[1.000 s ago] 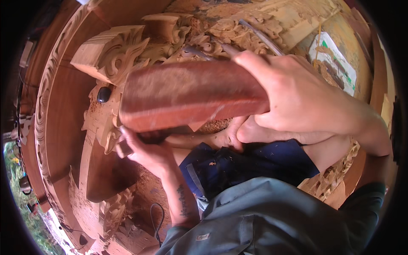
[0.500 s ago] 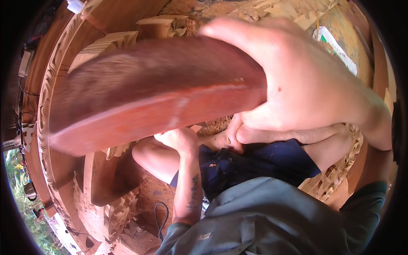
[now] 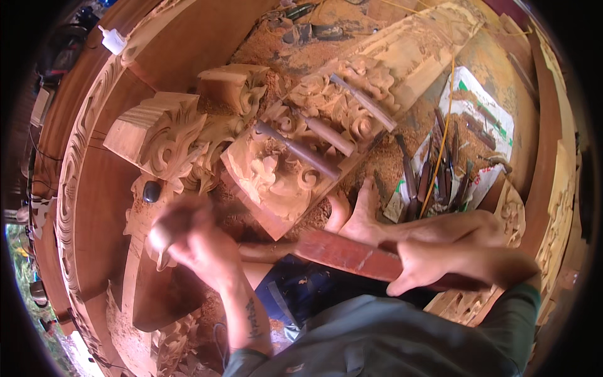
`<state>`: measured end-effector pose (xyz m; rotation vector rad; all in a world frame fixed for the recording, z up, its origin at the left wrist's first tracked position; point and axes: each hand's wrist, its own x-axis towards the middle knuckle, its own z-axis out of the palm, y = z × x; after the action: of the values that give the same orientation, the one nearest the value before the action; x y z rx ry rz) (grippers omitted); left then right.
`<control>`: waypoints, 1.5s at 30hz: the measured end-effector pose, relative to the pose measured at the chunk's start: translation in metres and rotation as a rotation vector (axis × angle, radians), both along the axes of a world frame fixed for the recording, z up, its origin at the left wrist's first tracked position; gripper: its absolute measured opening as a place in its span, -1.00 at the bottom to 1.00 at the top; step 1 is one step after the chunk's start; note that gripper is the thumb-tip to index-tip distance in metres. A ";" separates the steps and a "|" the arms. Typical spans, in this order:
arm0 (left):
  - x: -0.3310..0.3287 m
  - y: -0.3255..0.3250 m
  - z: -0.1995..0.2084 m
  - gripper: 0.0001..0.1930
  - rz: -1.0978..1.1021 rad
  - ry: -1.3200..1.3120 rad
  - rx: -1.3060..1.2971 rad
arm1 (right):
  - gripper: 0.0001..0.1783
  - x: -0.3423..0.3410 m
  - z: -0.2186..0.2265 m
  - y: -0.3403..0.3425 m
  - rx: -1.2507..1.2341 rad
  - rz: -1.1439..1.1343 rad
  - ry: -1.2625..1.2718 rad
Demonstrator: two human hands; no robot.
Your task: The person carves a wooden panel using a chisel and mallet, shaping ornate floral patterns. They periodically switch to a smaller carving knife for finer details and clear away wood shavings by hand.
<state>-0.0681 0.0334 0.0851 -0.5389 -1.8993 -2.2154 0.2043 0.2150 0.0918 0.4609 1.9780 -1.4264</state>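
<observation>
My right hand [image 3: 422, 267] grips a long red-brown wooden block [image 3: 352, 256], holding it low over my lap. My left hand [image 3: 210, 251], smeared by motion, is at the left beside a carved wooden piece; its fingers and anything in them are too blurred to make out. Beyond my feet lies a pale carved panel [image 3: 264, 182] with scrolls and leaves. Resting on it are three wooden-handled carving tools, among them a near one [image 3: 301, 152] and a far one [image 3: 363, 102]. A small dark oval thing [image 3: 151, 191] sits near my left hand.
Several carving chisels [image 3: 443, 173] lie heaped at the right on a white and green plastic sack [image 3: 483, 103]. Carved blocks [image 3: 157, 135] stand at the left, before a curved carved frame [image 3: 78, 151]. A yellow cord [image 3: 447, 125] crosses the sack. Wood shavings cover the floor.
The red-brown block has come down from high in front of the view to my lap, right hand still on it. My left hand has moved left and away from my lap.
</observation>
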 end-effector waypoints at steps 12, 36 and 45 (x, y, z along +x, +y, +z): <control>-0.001 0.200 -0.079 -0.56 -0.704 1.221 -1.249 | -0.42 0.030 -0.134 -0.059 -0.659 -0.629 -0.043; 0.239 0.309 -0.239 -0.78 -1.399 1.319 -0.942 | -0.35 0.027 -0.168 -0.055 -0.421 -0.528 0.035; 0.259 0.326 -0.261 -0.72 -1.441 1.705 -0.973 | -0.66 0.050 -0.201 -0.092 -0.342 -0.712 0.371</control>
<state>0.1912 0.3594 -0.1762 -3.0075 -1.0961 0.1682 0.2542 0.1227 -0.1087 0.8425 1.8567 -2.3909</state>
